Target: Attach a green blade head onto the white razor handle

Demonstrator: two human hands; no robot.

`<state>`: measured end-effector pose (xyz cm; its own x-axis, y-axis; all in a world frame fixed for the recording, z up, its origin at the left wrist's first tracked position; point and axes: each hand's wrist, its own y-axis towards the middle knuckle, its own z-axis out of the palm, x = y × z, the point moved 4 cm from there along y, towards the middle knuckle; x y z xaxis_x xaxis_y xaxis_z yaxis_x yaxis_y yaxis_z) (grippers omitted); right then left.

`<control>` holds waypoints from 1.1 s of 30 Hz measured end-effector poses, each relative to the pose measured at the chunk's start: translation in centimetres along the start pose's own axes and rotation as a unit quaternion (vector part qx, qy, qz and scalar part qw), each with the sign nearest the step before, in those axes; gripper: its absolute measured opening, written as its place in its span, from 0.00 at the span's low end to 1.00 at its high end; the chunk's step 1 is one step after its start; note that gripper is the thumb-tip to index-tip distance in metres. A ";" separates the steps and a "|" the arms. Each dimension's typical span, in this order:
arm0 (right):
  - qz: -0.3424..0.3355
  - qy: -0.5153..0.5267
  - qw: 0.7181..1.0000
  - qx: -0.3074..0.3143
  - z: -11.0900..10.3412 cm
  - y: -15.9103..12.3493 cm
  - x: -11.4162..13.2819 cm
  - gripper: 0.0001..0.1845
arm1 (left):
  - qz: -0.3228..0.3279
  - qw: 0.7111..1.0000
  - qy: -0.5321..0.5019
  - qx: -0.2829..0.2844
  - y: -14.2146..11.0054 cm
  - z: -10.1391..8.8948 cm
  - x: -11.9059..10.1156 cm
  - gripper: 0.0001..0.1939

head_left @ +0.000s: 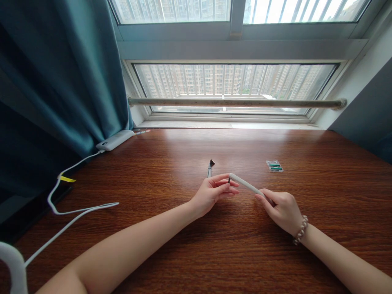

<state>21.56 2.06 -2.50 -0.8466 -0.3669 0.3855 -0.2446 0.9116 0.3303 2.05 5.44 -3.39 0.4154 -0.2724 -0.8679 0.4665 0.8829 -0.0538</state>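
My right hand (280,208) is closed around the lower end of a slim white stick-like tool (246,183), its far end bent downward. From that bent end a small dark piece (229,179) sticks out. My left hand (214,191) meets it there, thumb and forefinger pinched at the dark piece, the other fingers stretched out loosely. Just beyond my left hand lies a thin silvery tool (210,168) with a dark head, its lower part hidden behind the fingers. Farther right, a small clear case (275,165) with green and dark strips rests on the table.
The brown wooden table (171,163) runs up to the window. On the left, a white power strip (115,140) lies by the blue curtain (101,81), with a white cable (76,212) trailing from it. A white curved object (14,261) stands at the lower left edge.
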 end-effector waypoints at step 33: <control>-0.019 -0.016 1.000 0.003 0.0 -0.1 0.2 0.20 | 0.087 0.995 0.014 -0.049 0.2 -0.3 -0.7 0.23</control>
<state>21.39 1.93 -2.44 -0.8511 -0.3957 0.3452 -0.2804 0.8983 0.3383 1.60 5.98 -2.97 0.4604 -0.1027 -0.8817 0.3102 0.9493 0.0514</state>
